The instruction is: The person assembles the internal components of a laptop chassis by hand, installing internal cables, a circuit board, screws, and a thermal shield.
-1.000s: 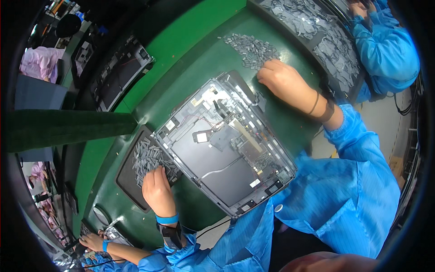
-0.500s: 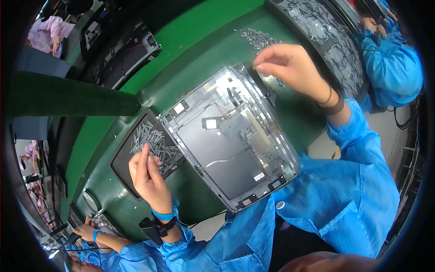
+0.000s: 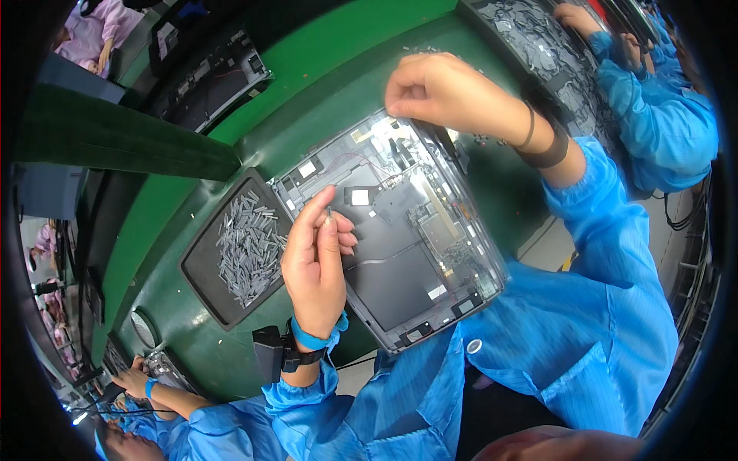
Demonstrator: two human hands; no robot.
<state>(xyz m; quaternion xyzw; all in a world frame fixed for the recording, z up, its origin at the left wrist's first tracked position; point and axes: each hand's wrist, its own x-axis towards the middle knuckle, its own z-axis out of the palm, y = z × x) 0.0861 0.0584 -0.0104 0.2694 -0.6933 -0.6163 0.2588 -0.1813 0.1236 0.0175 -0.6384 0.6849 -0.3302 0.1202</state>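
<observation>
An opened tablet-like device (image 3: pixel 388 300), grey inside with circuit boards and cables, lies before me, apparently on a stack of others. My left hand (image 3: pixel 314 265) hovers over its left side, thumb and index finger pinched on a small grey strip (image 3: pixel 330 211). At the device's far edge, my right hand (image 3: pixel 446 86) has its fingers pressed together, touching or just above the corner; whatever they hold is hidden. Left of the device, a black tray (image 3: pixel 201 296) bears a heap of small grey strips (image 3: pixel 250 250).
A large bin of flat grey parts (image 3: pixel 530 46) stands far right, where a co-worker's hand (image 3: pixel 576 19) reaches in. Small pieces lie on the green table (image 3: pixel 307 123) behind my right hand. Another device (image 3: pixel 215 84) sits beyond a green post (image 3: pixel 123 134). Another co-worker's hand (image 3: pixel 134 378) is lower left.
My left hand has moved from the strip tray to above the device. My right hand has shifted left to the device's far edge. A co-worker's hand has come over the bin.
</observation>
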